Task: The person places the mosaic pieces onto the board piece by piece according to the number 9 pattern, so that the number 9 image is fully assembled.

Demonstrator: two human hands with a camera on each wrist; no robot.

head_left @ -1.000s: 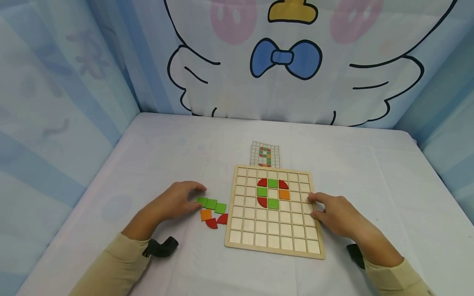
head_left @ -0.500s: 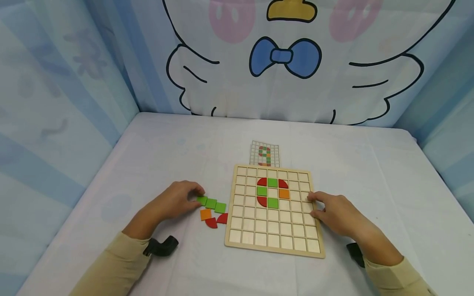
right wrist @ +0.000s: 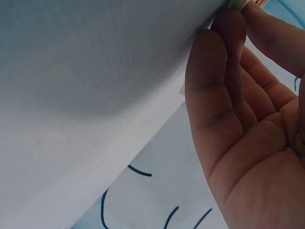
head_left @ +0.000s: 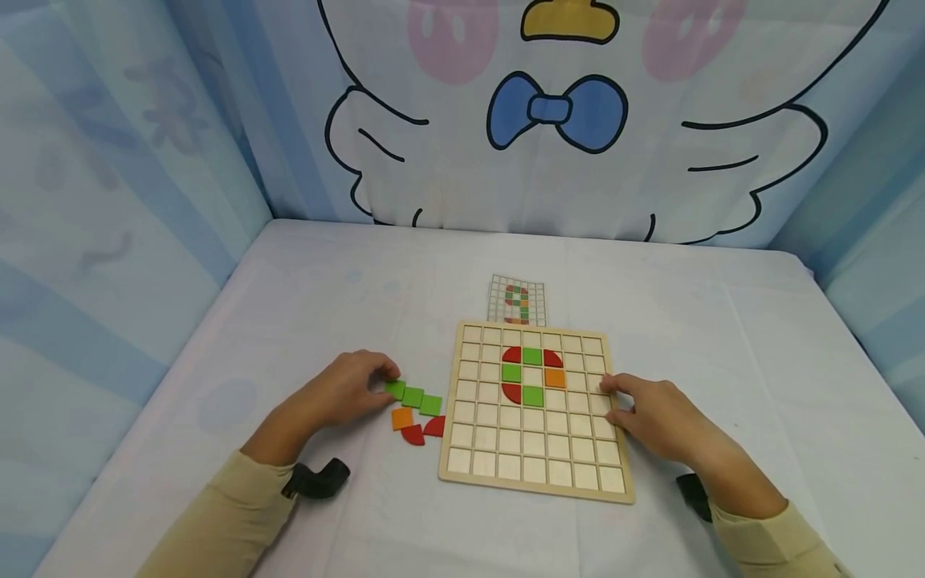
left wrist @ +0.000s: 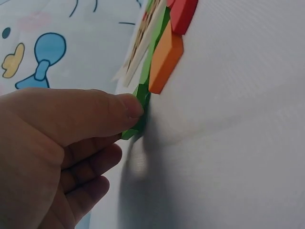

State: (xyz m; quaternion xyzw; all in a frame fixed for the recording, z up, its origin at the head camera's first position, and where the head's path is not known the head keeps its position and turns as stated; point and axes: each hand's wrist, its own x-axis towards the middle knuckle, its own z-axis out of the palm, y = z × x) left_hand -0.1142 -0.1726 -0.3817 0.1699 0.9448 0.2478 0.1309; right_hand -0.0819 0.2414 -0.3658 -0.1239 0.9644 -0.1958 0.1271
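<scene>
My left hand pinches the outermost green square tile between thumb and fingers; the thumb partly hides it. Two more green square tiles run from it toward the wooden grid board. Below them lie an orange square tile and two red quarter-circle tiles, one right at the board's left edge. On the board, red, green and orange tiles form a small ring. My right hand grips the board's right edge, thumb and fingers at the rim; in the right wrist view its fingertips meet the edge.
Beyond the board lies a small grid pattern card with a coloured figure, its lower end overlapped by the board. A white cloth covers the table. Patterned fabric walls stand at the back and both sides.
My left fingers have closed in on the outermost green tile, which has shifted very slightly right. The right hand and the board stay in place.
</scene>
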